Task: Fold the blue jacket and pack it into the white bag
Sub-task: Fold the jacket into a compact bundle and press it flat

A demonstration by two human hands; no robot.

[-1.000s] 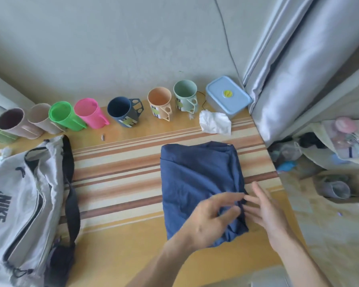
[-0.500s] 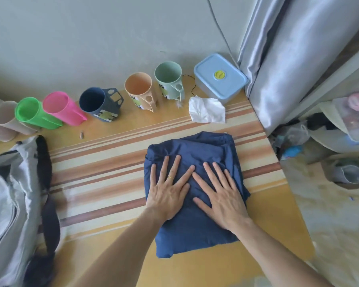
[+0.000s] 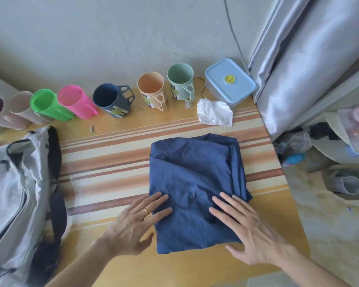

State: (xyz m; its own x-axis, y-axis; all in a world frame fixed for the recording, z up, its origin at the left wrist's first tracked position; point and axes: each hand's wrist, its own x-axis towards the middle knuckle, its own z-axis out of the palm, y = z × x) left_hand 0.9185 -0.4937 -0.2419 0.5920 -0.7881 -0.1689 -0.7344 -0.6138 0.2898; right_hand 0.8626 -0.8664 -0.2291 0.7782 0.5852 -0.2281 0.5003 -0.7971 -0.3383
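The dark blue thin-fabric jacket (image 3: 195, 189) lies folded into a rough rectangle on the yellow table with the orange-and-cream striped mat (image 3: 112, 162), toward its right side. Its long axis runs from the near table edge away toward the wall, leaning slightly to the right at the far end; a seam with a small metal zipper end shows at the far right corner.

The left hand (image 3: 137, 222) lies flat with fingers spread and straight, the fingertips resting on the jacket's near left edge and the palm on the table; a gold ring sits on one finger. The right hand (image 3: 247, 230) is likewise flat and splayed, pressing on the near right part of the fabric. Neither hand grips anything.

The white fabric bag with dark straps and dark lettering (image 3: 15, 193) lies at the left edge of the table, well apart from the jacket, with bare striped surface between them.

Along the wall stands a row of plastic cups: green (image 3: 48, 104), pink (image 3: 75, 102), navy (image 3: 110, 100), peach (image 3: 151, 90) and pale green (image 3: 180, 81). A light blue lidded plastic box (image 3: 229, 81) sits just right of them, and a crumpled white tissue (image 3: 214, 112) lies between the box and the jacket. A grey satin curtain (image 3: 309, 59) hangs at the right.
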